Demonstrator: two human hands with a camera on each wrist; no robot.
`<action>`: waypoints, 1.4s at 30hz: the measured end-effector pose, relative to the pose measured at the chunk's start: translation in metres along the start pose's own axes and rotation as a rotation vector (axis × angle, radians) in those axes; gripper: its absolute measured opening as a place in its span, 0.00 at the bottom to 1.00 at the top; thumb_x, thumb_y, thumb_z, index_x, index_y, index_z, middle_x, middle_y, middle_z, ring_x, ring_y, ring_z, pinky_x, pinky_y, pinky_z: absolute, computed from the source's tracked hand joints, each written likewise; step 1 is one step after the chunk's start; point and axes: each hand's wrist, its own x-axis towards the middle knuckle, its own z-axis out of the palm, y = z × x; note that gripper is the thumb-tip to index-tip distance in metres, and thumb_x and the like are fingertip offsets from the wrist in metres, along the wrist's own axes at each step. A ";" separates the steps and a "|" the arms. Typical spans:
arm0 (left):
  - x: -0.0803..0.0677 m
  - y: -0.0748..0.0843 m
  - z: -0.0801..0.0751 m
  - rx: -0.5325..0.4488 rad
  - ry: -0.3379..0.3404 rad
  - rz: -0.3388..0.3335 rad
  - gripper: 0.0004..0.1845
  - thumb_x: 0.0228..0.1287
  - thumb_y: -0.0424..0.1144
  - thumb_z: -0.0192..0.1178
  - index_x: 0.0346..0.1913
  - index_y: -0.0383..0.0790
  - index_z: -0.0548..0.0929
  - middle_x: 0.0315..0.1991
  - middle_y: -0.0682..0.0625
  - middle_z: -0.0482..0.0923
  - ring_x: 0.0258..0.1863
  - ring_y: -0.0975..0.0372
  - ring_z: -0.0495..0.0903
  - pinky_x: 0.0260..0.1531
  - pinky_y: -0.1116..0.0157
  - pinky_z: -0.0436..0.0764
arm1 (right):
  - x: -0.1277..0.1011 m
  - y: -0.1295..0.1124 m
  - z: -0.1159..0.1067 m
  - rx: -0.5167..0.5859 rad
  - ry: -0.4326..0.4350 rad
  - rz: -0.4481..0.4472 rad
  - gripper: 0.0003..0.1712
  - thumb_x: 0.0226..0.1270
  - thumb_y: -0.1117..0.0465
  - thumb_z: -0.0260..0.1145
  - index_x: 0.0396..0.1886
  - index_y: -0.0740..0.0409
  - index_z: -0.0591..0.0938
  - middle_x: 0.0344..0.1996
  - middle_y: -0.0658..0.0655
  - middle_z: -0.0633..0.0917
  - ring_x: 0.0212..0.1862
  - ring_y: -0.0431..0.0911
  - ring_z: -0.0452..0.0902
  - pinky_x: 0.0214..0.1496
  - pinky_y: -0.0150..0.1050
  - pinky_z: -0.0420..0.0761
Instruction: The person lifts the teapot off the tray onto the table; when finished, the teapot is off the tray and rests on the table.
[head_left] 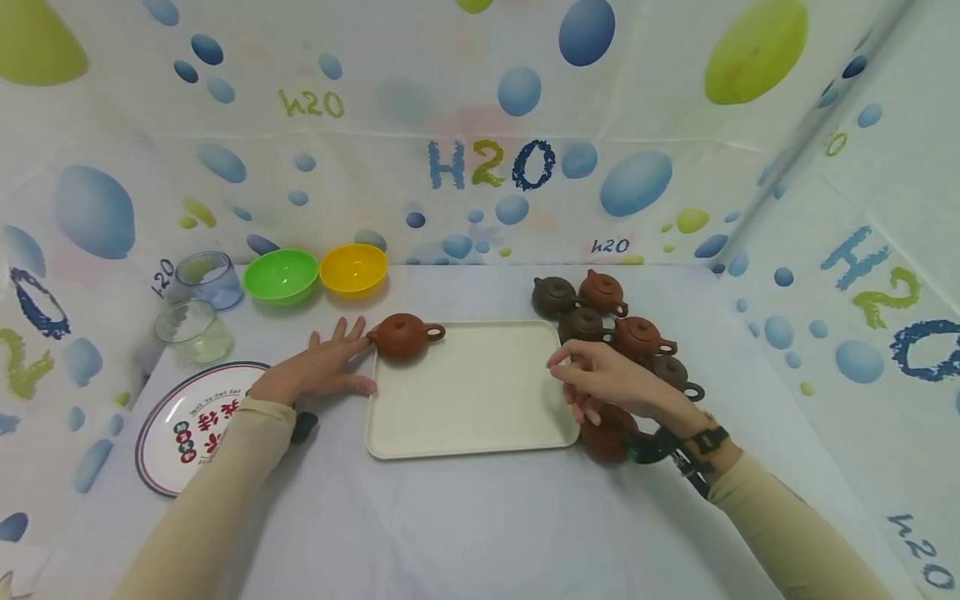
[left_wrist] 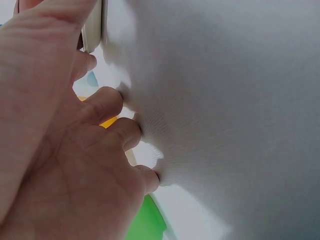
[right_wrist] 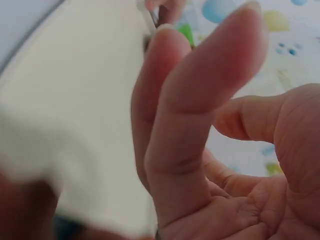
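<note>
A reddish-brown clay teapot (head_left: 403,337) sits in the far left corner of a cream tray (head_left: 472,400), its handle pointing right. My left hand (head_left: 324,367) rests on the table at the tray's left side, fingers spread. Its index finger is beside the teapot's spout and its thumb is at the tray's edge; whether they touch cannot be made out. In the left wrist view the left fingertips (left_wrist: 131,134) meet the tablecloth. Over the tray's right edge is my right hand (head_left: 603,379), fingers loosely bent with nothing between them. Below it stands another reddish-brown teapot (head_left: 606,437), partly hidden.
Several brown and dark teapots, including a dark one (head_left: 555,296), cluster right of the tray. On the left stand a green bowl (head_left: 281,277), a yellow bowl (head_left: 354,271), a bluish glass bowl (head_left: 213,283), a clear glass bowl (head_left: 193,333) and a printed white plate (head_left: 168,442).
</note>
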 end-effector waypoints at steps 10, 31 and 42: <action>0.001 -0.003 0.001 -0.049 0.003 0.028 0.62 0.60 0.64 0.74 0.84 0.31 0.56 0.86 0.28 0.35 0.85 0.29 0.27 0.75 0.22 0.28 | 0.098 -0.030 0.026 0.051 -0.085 0.016 0.25 0.87 0.52 0.57 0.67 0.68 0.75 0.40 0.61 0.88 0.40 0.52 0.88 0.35 0.36 0.87; 0.004 -0.001 0.000 -0.044 -0.013 -0.001 0.62 0.60 0.64 0.74 0.85 0.32 0.56 0.87 0.29 0.35 0.85 0.29 0.27 0.76 0.22 0.28 | 0.169 -0.049 0.089 0.003 -0.075 -0.063 0.24 0.91 0.53 0.49 0.44 0.71 0.78 0.22 0.52 0.77 0.24 0.42 0.75 0.28 0.31 0.76; 0.004 -0.004 0.003 -0.029 -0.006 -0.009 0.62 0.61 0.61 0.75 0.88 0.43 0.49 0.87 0.28 0.34 0.85 0.28 0.26 0.75 0.22 0.26 | 0.126 -0.041 0.064 -0.050 -0.057 -0.058 0.25 0.91 0.53 0.49 0.47 0.74 0.77 0.26 0.53 0.75 0.29 0.44 0.77 0.31 0.33 0.75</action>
